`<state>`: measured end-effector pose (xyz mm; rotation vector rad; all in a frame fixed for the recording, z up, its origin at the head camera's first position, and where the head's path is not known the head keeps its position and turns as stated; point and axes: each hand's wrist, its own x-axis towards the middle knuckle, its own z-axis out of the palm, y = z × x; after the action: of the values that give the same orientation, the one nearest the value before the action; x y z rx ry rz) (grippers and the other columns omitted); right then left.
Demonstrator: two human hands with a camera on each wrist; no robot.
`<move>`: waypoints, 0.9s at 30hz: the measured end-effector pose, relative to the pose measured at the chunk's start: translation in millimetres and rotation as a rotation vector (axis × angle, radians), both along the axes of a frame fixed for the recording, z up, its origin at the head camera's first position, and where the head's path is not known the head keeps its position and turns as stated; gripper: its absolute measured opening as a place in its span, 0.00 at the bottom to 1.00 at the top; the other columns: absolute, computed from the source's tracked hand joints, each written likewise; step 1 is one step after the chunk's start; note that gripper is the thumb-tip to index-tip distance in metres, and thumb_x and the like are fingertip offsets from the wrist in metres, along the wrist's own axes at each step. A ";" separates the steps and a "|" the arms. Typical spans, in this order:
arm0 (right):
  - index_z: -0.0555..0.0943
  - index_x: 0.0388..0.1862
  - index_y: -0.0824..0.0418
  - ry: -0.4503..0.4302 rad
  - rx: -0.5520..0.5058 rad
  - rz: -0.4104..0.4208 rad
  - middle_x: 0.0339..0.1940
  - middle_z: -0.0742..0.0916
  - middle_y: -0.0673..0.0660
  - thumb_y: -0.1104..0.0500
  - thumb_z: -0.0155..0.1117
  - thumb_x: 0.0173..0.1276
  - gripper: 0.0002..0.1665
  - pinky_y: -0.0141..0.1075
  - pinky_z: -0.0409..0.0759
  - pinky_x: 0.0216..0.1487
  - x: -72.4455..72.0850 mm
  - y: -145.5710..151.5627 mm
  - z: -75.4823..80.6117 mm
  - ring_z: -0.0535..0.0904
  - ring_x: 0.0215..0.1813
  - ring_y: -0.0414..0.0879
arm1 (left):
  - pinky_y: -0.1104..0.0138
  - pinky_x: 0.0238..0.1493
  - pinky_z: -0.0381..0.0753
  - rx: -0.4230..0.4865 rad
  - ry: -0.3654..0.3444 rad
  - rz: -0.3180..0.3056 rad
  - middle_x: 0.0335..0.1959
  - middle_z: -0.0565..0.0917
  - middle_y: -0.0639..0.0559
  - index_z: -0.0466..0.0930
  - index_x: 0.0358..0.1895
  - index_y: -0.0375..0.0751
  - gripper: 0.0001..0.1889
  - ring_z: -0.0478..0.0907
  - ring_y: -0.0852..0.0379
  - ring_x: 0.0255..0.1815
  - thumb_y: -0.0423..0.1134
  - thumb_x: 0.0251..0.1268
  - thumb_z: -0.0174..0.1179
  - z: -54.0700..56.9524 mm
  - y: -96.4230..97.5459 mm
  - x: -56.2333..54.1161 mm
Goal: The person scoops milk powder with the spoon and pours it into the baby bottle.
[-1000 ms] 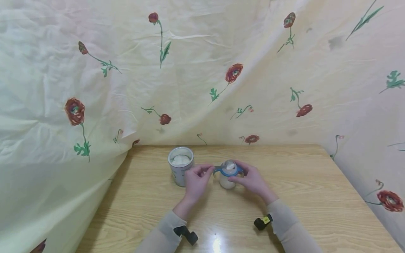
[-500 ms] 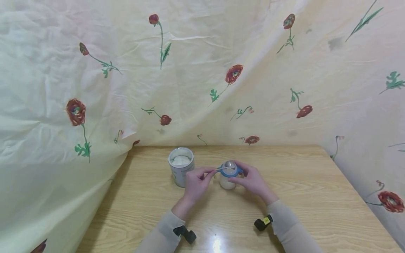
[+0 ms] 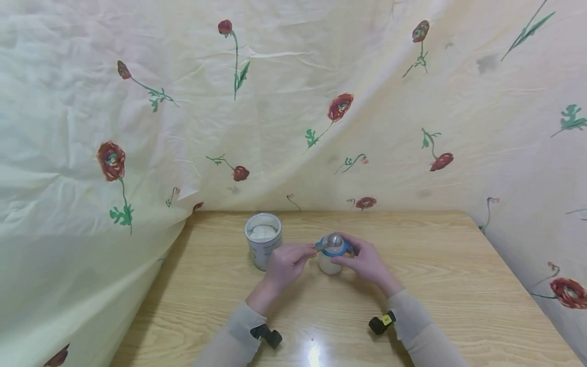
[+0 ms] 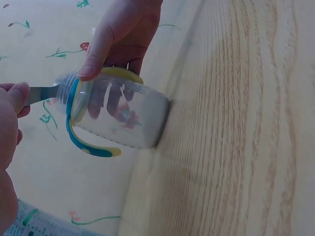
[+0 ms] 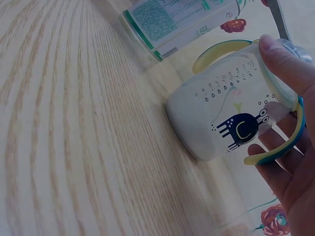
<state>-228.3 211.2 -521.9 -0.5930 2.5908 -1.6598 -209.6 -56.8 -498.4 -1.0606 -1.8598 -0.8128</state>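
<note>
My left hand [image 3: 285, 265] pinches the handle of a metal spoon [image 3: 335, 239], its rounded back facing up over the mouth of a clear baby bottle [image 3: 328, 266]. In the left wrist view the spoon's handle [image 4: 43, 93] reaches the bottle's rim. My right hand [image 3: 364, 261] holds the upright bottle near its blue collar, thumb in front and fingers behind. Two curved blue-and-yellow handles stick out from the collar. A printed dark cartoon creature [image 5: 240, 128] and measuring marks show on the bottle's side, and whitish contents lie at its bottom.
An uncovered can [image 3: 262, 254] holding white powder [image 3: 263, 232] stands just left of the bottle, close behind my left hand. The wooden table [image 3: 412, 285] ends at a back edge, where a flower-printed cloth [image 3: 284, 127] hangs behind and along the sides.
The spoon had its bowl up with white powder in it; my left hand has turned it over, and its back faces up now. My right hand and the bottle have stayed in place.
</note>
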 end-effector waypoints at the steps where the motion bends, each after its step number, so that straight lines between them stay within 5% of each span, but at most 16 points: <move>1: 0.75 0.78 0.59 -0.002 0.001 -0.002 0.71 0.83 0.60 0.48 0.84 0.63 0.47 0.59 0.70 0.75 0.0 0.1 -0.1 0.76 0.74 0.61 | 0.68 0.47 0.89 -0.001 -0.001 0.001 0.39 0.93 0.48 0.92 0.38 0.40 0.08 0.92 0.55 0.40 0.26 0.58 0.77 0.2 0.0 0.3; 7: 0.75 0.78 0.59 0.001 0.013 -0.009 0.71 0.83 0.60 0.47 0.84 0.63 0.47 0.59 0.70 0.75 -0.2 0.2 -0.5 0.77 0.74 0.61 | 0.68 0.46 0.89 0.005 -0.005 -0.006 0.40 0.93 0.48 0.92 0.39 0.39 0.06 0.92 0.55 0.40 0.28 0.61 0.77 -0.4 -1.0 0.3; 11: 0.75 0.77 0.59 0.001 0.020 -0.015 0.71 0.84 0.60 0.47 0.84 0.63 0.47 0.59 0.71 0.75 -0.3 -0.3 0.1 0.77 0.73 0.60 | 0.74 0.38 0.87 0.061 -0.073 -0.031 0.37 0.93 0.47 0.92 0.38 0.38 0.07 0.91 0.58 0.33 0.24 0.59 0.77 0.3 0.1 1.4; 15: 0.76 0.77 0.58 0.009 0.027 -0.021 0.71 0.84 0.59 0.47 0.85 0.63 0.47 0.59 0.72 0.75 -0.8 -0.5 -0.3 0.78 0.73 0.59 | 0.82 0.20 0.70 0.161 -0.221 -0.029 0.31 0.92 0.48 0.92 0.38 0.36 0.05 0.74 0.68 0.16 0.24 0.62 0.75 2.2 3.4 4.0; 19: 0.77 0.77 0.56 0.020 0.035 -0.024 0.70 0.84 0.58 0.46 0.85 0.62 0.47 0.59 0.73 0.74 -0.6 -0.9 0.0 0.79 0.71 0.59 | 0.80 0.15 0.60 0.205 -0.317 -0.008 0.29 0.91 0.50 0.93 0.38 0.36 0.01 0.61 0.73 0.15 0.29 0.67 0.74 2.5 5.4 5.5; 27: 0.76 0.77 0.58 0.017 0.028 -0.020 0.70 0.84 0.59 0.46 0.84 0.63 0.47 0.60 0.72 0.74 0.9 -0.7 0.9 0.79 0.72 0.59 | 0.82 0.17 0.62 0.207 -0.265 -0.022 0.31 0.92 0.49 0.92 0.38 0.35 0.04 0.63 0.71 0.15 0.26 0.62 0.76 -1.4 6.0 4.0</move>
<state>-227.5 210.5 -521.0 -0.5850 2.6354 -1.6288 -205.6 -50.8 -499.7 -0.8775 -1.9320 -1.1794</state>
